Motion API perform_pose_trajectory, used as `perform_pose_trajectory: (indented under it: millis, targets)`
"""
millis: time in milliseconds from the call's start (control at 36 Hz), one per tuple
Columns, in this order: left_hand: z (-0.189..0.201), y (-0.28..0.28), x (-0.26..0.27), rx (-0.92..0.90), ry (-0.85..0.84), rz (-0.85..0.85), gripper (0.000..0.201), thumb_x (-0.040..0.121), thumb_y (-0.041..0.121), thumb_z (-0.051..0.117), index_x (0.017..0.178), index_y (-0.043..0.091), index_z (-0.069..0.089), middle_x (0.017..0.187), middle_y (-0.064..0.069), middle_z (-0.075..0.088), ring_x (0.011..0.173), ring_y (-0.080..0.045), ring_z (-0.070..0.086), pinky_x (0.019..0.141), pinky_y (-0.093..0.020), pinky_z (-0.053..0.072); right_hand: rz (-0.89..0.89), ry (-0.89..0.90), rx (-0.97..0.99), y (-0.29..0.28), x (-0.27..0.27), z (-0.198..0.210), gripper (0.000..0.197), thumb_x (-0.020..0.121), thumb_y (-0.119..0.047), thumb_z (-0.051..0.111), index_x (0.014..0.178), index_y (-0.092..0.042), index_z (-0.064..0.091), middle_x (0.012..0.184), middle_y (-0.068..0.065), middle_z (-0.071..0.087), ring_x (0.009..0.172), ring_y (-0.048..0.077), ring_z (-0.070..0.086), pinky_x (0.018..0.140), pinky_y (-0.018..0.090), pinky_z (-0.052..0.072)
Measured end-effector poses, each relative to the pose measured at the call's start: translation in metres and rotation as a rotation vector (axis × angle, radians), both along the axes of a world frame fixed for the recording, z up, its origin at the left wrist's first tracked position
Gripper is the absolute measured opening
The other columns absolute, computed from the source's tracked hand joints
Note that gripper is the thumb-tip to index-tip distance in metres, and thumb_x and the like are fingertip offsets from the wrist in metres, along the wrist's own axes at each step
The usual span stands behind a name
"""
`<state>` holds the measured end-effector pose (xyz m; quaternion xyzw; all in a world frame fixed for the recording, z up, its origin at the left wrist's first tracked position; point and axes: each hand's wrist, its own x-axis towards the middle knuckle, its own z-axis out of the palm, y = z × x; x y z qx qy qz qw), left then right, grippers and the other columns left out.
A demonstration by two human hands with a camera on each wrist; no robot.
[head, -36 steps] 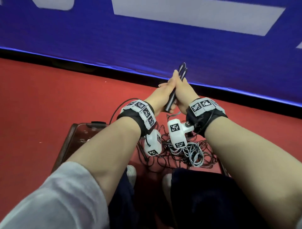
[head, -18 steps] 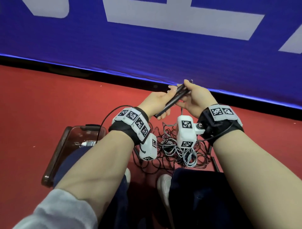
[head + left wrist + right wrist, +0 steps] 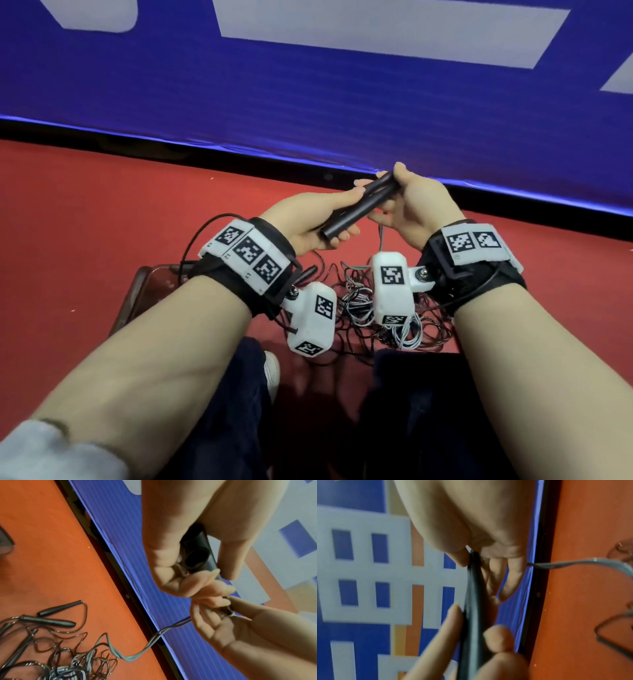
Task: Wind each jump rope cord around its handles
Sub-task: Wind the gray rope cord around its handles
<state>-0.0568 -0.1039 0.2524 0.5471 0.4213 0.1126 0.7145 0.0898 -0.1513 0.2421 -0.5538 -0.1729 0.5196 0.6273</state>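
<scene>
The left hand (image 3: 308,219) holds the near end of a pair of black handles (image 3: 359,205), fingers curled beneath and thumb on top; this grip is closed on the pair. The right hand (image 3: 411,209) pinches the far end of the same pair, thumb above and fingertips below. The handles lie side by side, touching, raised above the floor and tilted, far end higher. In the left wrist view the near handle end shows as a hollow tube.

A grey cord (image 3: 133,655) leaves the right-hand grip and hangs down to the red floor (image 3: 102,222), where it joins a tangled pile of cords (image 3: 370,308) lying between the person's wrists and knees. Two further black handles (image 3: 54,615) lie on the floor at the pile's edge. A brown tray (image 3: 137,301) rests on the floor beside the left forearm. A blue banner (image 3: 308,102) stands beyond the hands.
</scene>
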Motion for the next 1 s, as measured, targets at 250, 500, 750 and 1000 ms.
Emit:
perform_pose_trajectory:
  millis: [250,500,750,1000]
  targets:
    - [-0.008,0.001,-0.004,0.073,0.15,0.001,0.03,0.094,0.036,0.059,0.086,0.008,0.06,0.064,-0.003,0.058,0.046,-0.007,0.046,0.044,-0.015,0.041,0.108,-1.109,-0.52,0.001,0.011,0.002,0.051,0.097,-0.048,0.041,0.095,-0.001,0.06,0.086,0.014,0.067,0.076,0.031,0.065,0.071,0.034,0.05]
    - [-0.008,0.002,0.002,0.337,0.237,-0.18,0.033,0.091,0.033,0.064,0.074,0.005,0.063,0.057,-0.004,0.062,0.043,-0.009,0.051,0.043,-0.017,0.041,0.827,-1.391,-0.189,-0.005,-0.009,0.002,0.057,0.075,0.006,0.044,0.12,-0.028,0.057,0.116,-0.009,0.063,0.115,0.014,0.052,0.119,0.04,0.006]
    - [-0.001,0.014,-0.009,0.448,0.29,-0.263,0.032,0.089,0.03,0.066,0.084,-0.001,0.07,0.057,-0.003,0.064,0.046,-0.009,0.053,0.044,-0.017,0.041,0.683,-1.733,-0.175,-0.002,-0.025,-0.003,0.025,0.084,-0.039,0.065,0.086,-0.02,0.049,0.086,-0.001,0.058,0.083,0.026,0.056,0.068,0.03,0.037]
    - [0.002,0.019,-0.01,0.473,0.149,0.027,0.025,0.078,0.026,0.078,0.088,0.009,0.061,0.068,-0.009,0.067,0.049,-0.015,0.061,0.046,-0.022,0.046,0.636,-1.681,-0.225,0.004,-0.025,0.002,0.017,0.083,-0.026,0.063,0.078,-0.021,0.047,0.08,-0.002,0.052,0.076,0.025,0.05,0.067,0.029,0.035]
